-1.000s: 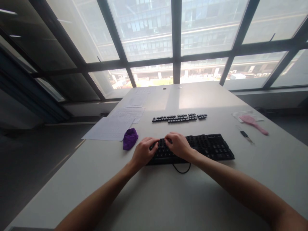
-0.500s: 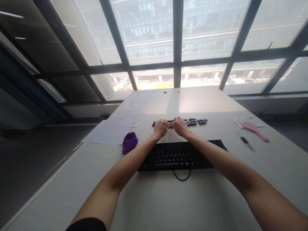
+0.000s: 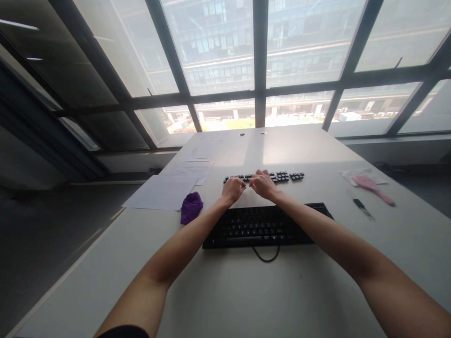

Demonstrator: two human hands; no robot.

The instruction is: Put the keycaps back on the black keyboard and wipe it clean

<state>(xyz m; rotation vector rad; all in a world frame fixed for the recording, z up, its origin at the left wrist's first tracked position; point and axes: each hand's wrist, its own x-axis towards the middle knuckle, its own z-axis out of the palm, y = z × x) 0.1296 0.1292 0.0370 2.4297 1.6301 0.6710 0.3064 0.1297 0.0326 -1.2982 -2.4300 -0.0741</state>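
Observation:
Rows of loose black keycaps (image 3: 282, 176) are lined up on the desk behind a black keyboard (image 3: 252, 238). My left hand (image 3: 233, 189) is closed in a pinch just in front of the row's left part; anything between its fingertips is too small to make out. Close beside it, my right hand (image 3: 262, 184) pinches a small dark piece that looks like a keycap, over the middle of the row. A narrow gap separates the two hands. My forearms cross over the keyboard and cover parts of its left and right sides.
A purple cloth (image 3: 191, 208) lies left of the keyboard, next to paper sheets (image 3: 158, 192). On the right are a pink hairbrush (image 3: 373, 183), a clear plastic bag (image 3: 347, 176) and a small black-handled tool (image 3: 359, 204). A cable (image 3: 266, 260) loops out at the keyboard's front.
My hands, which were together over the keycaps, have drawn slightly apart. My left hand has shifted a little left and toward me; the right has barely moved.

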